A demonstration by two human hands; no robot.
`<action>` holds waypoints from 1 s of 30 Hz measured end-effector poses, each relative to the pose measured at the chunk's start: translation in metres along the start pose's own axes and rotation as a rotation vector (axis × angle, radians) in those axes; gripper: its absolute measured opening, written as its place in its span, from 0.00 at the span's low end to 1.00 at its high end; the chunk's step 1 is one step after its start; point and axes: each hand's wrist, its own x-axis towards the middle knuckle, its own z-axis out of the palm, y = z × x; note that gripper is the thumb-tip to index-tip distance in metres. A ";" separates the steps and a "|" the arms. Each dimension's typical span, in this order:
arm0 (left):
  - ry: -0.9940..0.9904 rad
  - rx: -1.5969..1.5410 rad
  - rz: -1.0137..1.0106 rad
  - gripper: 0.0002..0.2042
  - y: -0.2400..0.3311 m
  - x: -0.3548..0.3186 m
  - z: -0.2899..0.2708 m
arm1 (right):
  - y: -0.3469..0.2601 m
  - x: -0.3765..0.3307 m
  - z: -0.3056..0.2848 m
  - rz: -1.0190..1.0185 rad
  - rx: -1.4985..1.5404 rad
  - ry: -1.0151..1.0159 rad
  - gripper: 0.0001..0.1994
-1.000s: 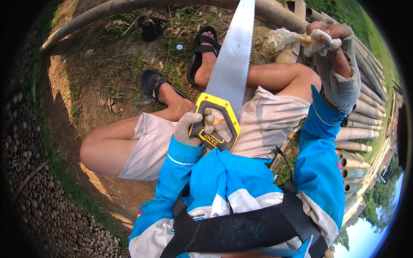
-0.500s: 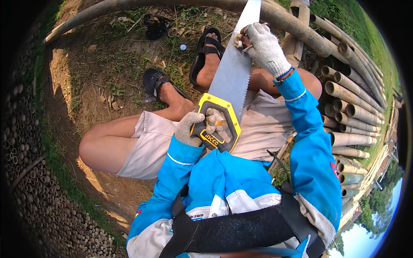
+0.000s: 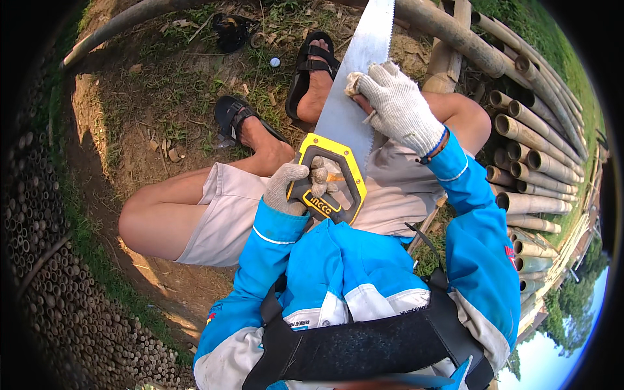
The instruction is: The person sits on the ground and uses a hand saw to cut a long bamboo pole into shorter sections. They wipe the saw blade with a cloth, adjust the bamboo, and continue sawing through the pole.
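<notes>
Two gloved hands were on the saw [image 3: 348, 117], which lay slantwise over the person's lap, handle low and blade running forward. The left hand [image 3: 285, 190] was clamped on the black and yellow handle, its fingers wrapped through the opening. Ahead of it and to its right, the right hand [image 3: 400, 110] was over the blade, fingers curled together and pinched on a small cream wad [image 3: 353, 83] against the metal. A bare finger showed at that glove's near edge. The toothed edge faced right and passed beneath the right hand; the blade narrowed beyond it.

Just behind the left hand came the blue sleeve [image 3: 265, 244], and behind both hands a black strap [image 3: 370, 348] crossed the jacket [image 3: 357, 260]. Pale shorts [image 3: 224, 208] spread on either side of the handle.

Farther out, one black sandal [image 3: 229, 120] stood ahead of the left hand and to its left; the other [image 3: 314, 65] was left of the right hand, near the blade. A small white cap [image 3: 275, 62] lay on the ground left of that second sandal, with a black bundle [image 3: 232, 32] past it. Beyond the right hand a pole [image 3: 448, 36] ran across. Stacked bamboo [image 3: 543, 169] lay well to that hand's right; a pile of cut ends [image 3: 49, 286] lay far left of the left hand.
</notes>
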 end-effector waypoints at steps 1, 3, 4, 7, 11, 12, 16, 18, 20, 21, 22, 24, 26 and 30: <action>0.001 0.002 -0.001 0.19 0.000 0.000 0.000 | -0.015 -0.015 -0.007 -0.076 0.070 -0.042 0.23; -0.036 0.000 -0.023 0.21 0.001 0.002 -0.001 | -0.039 -0.042 -0.017 -0.216 0.140 -0.131 0.21; -0.063 -0.024 -0.030 0.21 0.001 0.002 -0.001 | -0.042 -0.050 -0.019 -0.224 0.122 -0.100 0.20; -0.108 -0.056 -0.051 0.22 0.003 0.005 -0.001 | -0.028 -0.056 -0.017 -0.190 0.150 -0.143 0.18; -0.005 0.012 -0.029 0.22 0.004 0.002 0.004 | 0.025 -0.015 -0.005 -0.077 -0.137 -0.004 0.21; 0.043 0.032 -0.018 0.22 0.003 0.001 0.006 | 0.038 0.000 -0.002 -0.010 -0.165 0.027 0.20; -0.144 0.002 -0.042 0.20 0.005 -0.003 0.011 | 0.055 0.020 -0.008 0.106 0.159 0.092 0.14; -0.103 0.022 -0.039 0.18 0.005 -0.004 0.012 | 0.049 0.011 -0.016 0.190 0.470 0.005 0.12; -0.074 0.032 -0.027 0.18 0.006 -0.006 0.012 | 0.039 -0.001 -0.022 0.149 0.525 -0.049 0.12; -0.098 0.016 -0.031 0.18 0.006 -0.006 0.013 | 0.036 -0.004 -0.024 0.125 0.560 -0.054 0.12; -0.122 0.002 -0.038 0.18 0.006 -0.006 0.013 | 0.032 -0.006 -0.024 0.053 0.282 0.028 0.13; -0.149 0.002 -0.051 0.18 0.007 -0.007 0.014 | 0.028 -0.006 -0.023 0.117 0.136 0.113 0.12; -0.149 0.009 -0.046 0.18 0.009 -0.008 0.015 | 0.025 -0.005 -0.019 0.161 0.094 0.193 0.11; -0.132 0.058 -0.019 0.18 0.009 -0.011 0.016 | 0.017 -0.011 -0.011 0.112 0.052 0.124 0.13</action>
